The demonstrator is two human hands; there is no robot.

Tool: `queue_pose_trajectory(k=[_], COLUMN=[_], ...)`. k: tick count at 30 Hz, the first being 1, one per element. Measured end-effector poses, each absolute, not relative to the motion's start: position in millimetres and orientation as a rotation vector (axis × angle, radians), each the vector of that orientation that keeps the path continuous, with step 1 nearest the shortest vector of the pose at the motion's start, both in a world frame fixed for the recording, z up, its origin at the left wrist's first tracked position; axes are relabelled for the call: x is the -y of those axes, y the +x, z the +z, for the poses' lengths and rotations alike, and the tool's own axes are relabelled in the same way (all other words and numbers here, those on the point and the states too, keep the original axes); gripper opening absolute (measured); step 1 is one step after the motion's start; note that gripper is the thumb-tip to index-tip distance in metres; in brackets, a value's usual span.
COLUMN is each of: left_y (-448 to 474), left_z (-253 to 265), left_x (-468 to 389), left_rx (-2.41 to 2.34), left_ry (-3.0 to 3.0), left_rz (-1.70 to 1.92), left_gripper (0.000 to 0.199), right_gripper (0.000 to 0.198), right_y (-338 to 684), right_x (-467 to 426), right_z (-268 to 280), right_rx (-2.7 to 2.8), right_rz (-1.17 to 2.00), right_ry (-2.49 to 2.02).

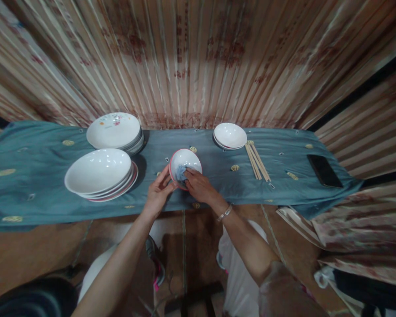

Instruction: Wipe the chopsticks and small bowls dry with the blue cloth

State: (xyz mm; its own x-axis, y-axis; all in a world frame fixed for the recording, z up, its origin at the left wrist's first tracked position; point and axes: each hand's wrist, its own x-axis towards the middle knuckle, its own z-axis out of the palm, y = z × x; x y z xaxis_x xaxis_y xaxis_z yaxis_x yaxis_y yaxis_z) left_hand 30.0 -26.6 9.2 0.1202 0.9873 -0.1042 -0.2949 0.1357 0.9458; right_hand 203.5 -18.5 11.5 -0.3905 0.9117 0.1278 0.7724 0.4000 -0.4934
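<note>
A small white bowl (189, 157) with a red rim is tilted toward me above the front middle of the cloth-covered table. My left hand (159, 190) grips its left side, thumb near the front rim and fingers round the outside. Inside the bowl, my right hand (198, 185) presses a crumpled light-blue cloth (180, 172) against the inner wall. The fingers hide part of the cloth and the bowl's lower right side. A bracelet is on my right wrist.
On the left stand a stack of large white bowls (99, 171) and a stack of flower-patterned plates (114, 130) behind it. Two small bowls (230, 134), several wooden chopsticks (257, 162) and a black phone (324, 170) lie to the right. Curtains (185, 57) hang behind the table.
</note>
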Motion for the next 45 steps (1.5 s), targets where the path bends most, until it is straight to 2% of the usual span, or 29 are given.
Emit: queue_pose_trajectory(k=[12, 23, 29, 37, 45], left_y=[30.8, 28.5, 29.0, 28.9, 29.1], left_z=[11.1, 7.9, 6.4, 8.5, 13.8], left_x=[26.7, 25.2, 25.0, 26.0, 28.6], left_rx=[-0.95, -0.929, -0.921, -0.93, -0.942], left_ry=[0.951, 0.951, 0.953, 0.974, 0.998], left_rz=[1.167, 1.157, 1.164, 1.168, 1.156], left_gripper=[0.086, 0.084, 0.082, 0.081, 0.081], right_gripper=[0.029, 0.032, 0.041, 0.054, 0.057], right_y=[214.2, 203.6, 192.8, 182.8, 188.2], right_x=[20.5, 13.2, 12.9, 1.2, -8.2], right_z=[26.3, 5.0, 11.0, 13.7, 8.4], right_rx=[2.266, 1.776, 1.714, 1.77, 1.876], right_rz=[0.738, 1.171, 1.122, 0.886, 0.625], right_ry=[-1.432, -1.079, -0.97, -1.097, -1.279])
